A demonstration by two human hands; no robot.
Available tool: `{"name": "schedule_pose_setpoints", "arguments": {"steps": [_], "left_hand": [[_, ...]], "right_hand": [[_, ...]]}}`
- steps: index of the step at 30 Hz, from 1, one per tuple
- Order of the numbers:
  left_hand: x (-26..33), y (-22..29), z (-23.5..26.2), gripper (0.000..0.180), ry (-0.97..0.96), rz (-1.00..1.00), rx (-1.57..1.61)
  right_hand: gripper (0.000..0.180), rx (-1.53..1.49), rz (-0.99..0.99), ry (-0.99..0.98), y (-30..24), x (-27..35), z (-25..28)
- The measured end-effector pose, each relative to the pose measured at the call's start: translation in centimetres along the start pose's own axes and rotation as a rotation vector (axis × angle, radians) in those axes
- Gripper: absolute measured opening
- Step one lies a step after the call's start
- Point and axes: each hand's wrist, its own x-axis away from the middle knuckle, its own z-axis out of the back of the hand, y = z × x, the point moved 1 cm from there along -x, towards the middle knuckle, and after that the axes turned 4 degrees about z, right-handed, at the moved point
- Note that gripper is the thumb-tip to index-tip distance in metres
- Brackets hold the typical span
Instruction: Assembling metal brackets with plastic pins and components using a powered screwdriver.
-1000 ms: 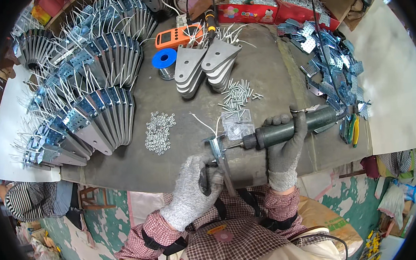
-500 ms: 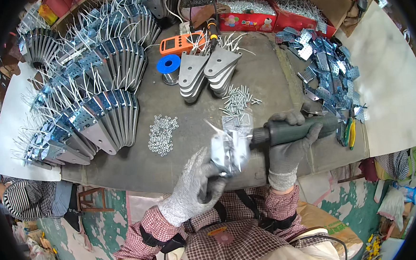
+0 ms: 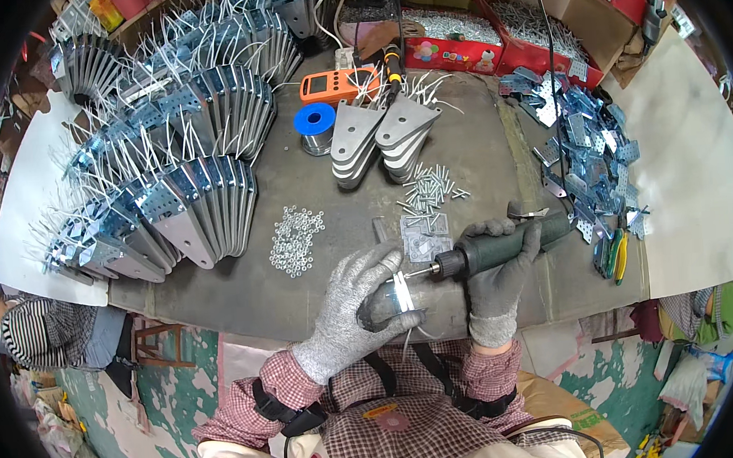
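Note:
My left hand (image 3: 346,302), in a grey knitted glove, grips a small metal bracket piece (image 3: 401,292) at the table's near edge. The piece stands edge-on and most of it hides behind the fingers; a pale wire hangs below it. My right hand (image 3: 498,286), gloved too, is wrapped round a dark green electric screwdriver (image 3: 510,248) lying level. Its thin bit points left and reaches the bracket piece's right side; whether it sits in a screw is too small to tell. Just beyond are thin clear plates (image 3: 428,246), a heap of screws (image 3: 430,193) and a spread of nuts (image 3: 296,242).
Rows of finished-looking brackets with white wires (image 3: 188,198) fill the left side. Two stacks of grey triangular plates (image 3: 357,137), a solder spool (image 3: 316,127) and an orange meter (image 3: 337,85) stand behind. Blue-silver perforated brackets (image 3: 583,140) and pliers (image 3: 618,260) lie right; red boxes (image 3: 456,51) behind.
The bracket piece has turned edge-on in my left hand, whose fingers now cover more of it. The screwdriver has tilted and shifted slightly left. The whole view has shifted a little.

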Motion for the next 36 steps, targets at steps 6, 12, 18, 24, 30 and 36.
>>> {"name": "schedule_pose_setpoints", "arguments": {"steps": [6,12,18,24,30,36], "left_hand": [[0.0,0.1,-0.2,0.083,0.016,-0.006,-0.017],[0.3,0.3,0.1,0.08,-0.007,0.019,-0.056],[-0.6,0.0,1.8,0.074,-0.012,0.083,0.216],[-5.9,-5.1,5.6,0.022,-0.005,0.126,-0.868],[-8.0,-6.8,5.5,0.019,-0.151,0.09,-1.007],[-5.3,-2.9,3.6,0.018,-0.071,0.002,-0.373]], "right_hand": [[0.045,-0.011,-0.018,0.001,-0.4,-0.2,0.2],[0.042,0.009,-0.007,-0.004,-0.1,0.0,-0.1],[0.041,0.002,-0.005,-0.013,-0.2,-0.2,0.2],[0.04,-0.012,-0.022,-0.008,-0.3,-0.1,0.2],[0.039,-0.002,-0.034,-0.013,0.1,-0.3,0.3],[0.041,0.019,0.001,0.019,-0.6,-0.5,0.3]]}}
